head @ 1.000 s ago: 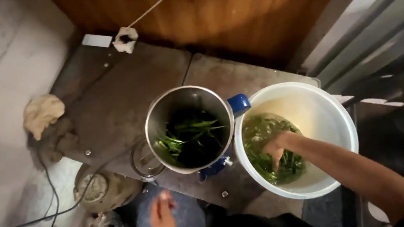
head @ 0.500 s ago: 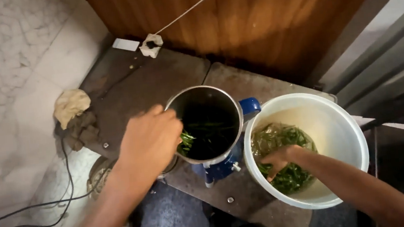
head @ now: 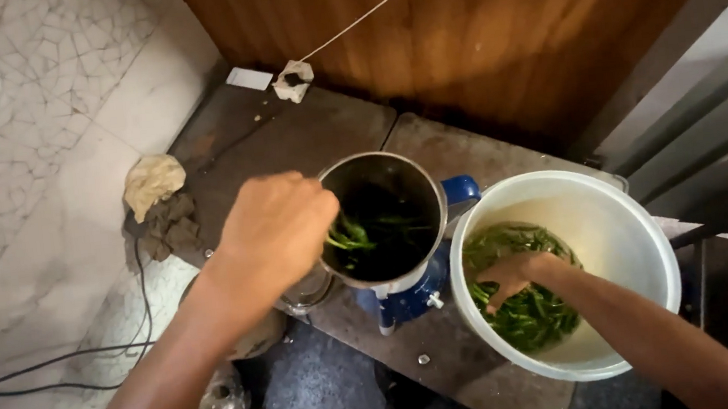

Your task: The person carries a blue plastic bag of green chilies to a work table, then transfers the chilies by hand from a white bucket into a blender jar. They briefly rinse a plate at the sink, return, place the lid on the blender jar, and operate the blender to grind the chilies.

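A steel pot [head: 422, 198] holding wet green leaves [head: 352, 233] stands on a blue base [head: 410, 299]. My left hand [head: 276, 227] grips the pot's near-left rim, fingers curled over the edge. Right of it sits a white bucket [head: 629, 240] with water and more green leaves [head: 529, 313]. My right hand [head: 511, 275] is down inside the bucket, fingers closed in the greens.
Both vessels rest on a dark stone slab [head: 285, 136] before a wooden wall [head: 472, 31]. A crumpled rag [head: 155, 186] lies at the slab's left end. A black cable [head: 56, 363] runs over the tiled floor. A white cord end [head: 292, 81] lies at the back.
My left hand rose from low near my lap to the pot's rim. The right hand stayed in the bucket. The camera moved closer.
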